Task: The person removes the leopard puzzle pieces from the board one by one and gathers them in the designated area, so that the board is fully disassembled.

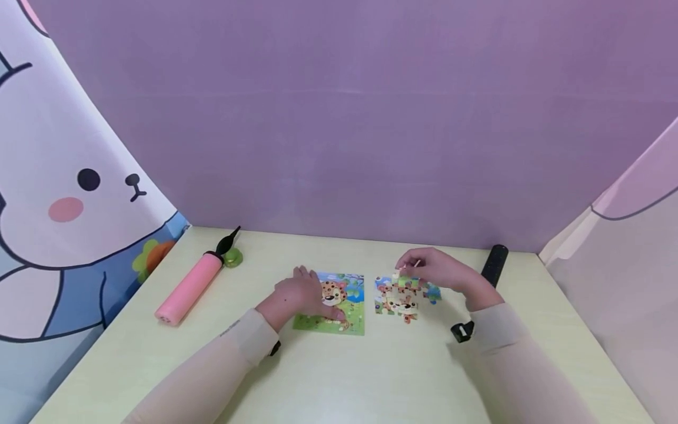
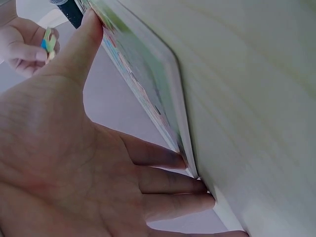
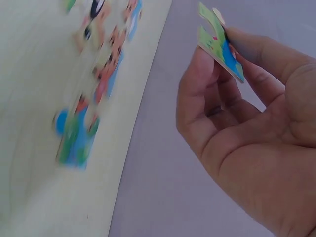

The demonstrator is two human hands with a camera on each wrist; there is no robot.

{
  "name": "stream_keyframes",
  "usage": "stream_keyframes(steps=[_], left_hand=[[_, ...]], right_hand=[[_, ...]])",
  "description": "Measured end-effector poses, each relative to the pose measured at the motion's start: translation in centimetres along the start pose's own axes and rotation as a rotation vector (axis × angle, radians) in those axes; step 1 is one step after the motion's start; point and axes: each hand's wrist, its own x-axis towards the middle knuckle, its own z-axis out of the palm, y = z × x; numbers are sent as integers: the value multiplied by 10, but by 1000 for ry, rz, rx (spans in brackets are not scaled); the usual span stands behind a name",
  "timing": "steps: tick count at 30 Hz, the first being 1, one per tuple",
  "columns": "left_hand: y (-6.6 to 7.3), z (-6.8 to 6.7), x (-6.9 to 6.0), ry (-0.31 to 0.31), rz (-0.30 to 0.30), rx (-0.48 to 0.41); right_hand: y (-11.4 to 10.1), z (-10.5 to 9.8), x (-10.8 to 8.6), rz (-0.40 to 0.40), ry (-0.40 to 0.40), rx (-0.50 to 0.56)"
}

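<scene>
My left hand [image 1: 301, 296] rests on a flat picture board [image 1: 355, 309] with a cartoon leopard on green grass and blue sky. In the left wrist view its fingers are extended and touch the edge of the board [image 2: 148, 74], with the thumb on the far part. Just right of the board, my right hand [image 1: 442, 272] pinches a green and blue jigsaw piece [image 3: 219, 44] between thumb and fingers, above the table. Beneath it are partly joined jigsaw pieces [image 1: 394, 305] that show leopard parts. A blue and green corner piece [image 3: 76, 140] lies at their end.
A pink hand pump [image 1: 190, 288] with a black nozzle lies at the left, next to a small green round object [image 1: 233, 257]. Behind the right wrist is a black elongated object [image 1: 495, 264]. A purple cloth [image 1: 339, 129] rises along the table's back edge.
</scene>
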Motion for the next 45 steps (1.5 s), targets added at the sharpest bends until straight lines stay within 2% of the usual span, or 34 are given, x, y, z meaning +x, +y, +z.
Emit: stream_keyframes(steps=[6, 13, 19, 32, 41, 45], left_hand=[[2, -3, -3, -7, -1, 8], [4, -6, -7, -9, -5, 14], [4, -6, -9, -7, -3, 14], [4, -5, -7, -7, -5, 1], [2, -3, -5, 5, 4, -5], [0, -4, -4, 13, 10, -18]], right_hand=[[13, -11, -11, 41, -60, -64], [26, -11, -24, 85, -141, -47], [37, -8, -29, 89, -189, -41], [40, -3, -32, 63, -161, -158], [37, -3, -33, 106, -102, -193], [31, -4, -30, 61, -67, -214]])
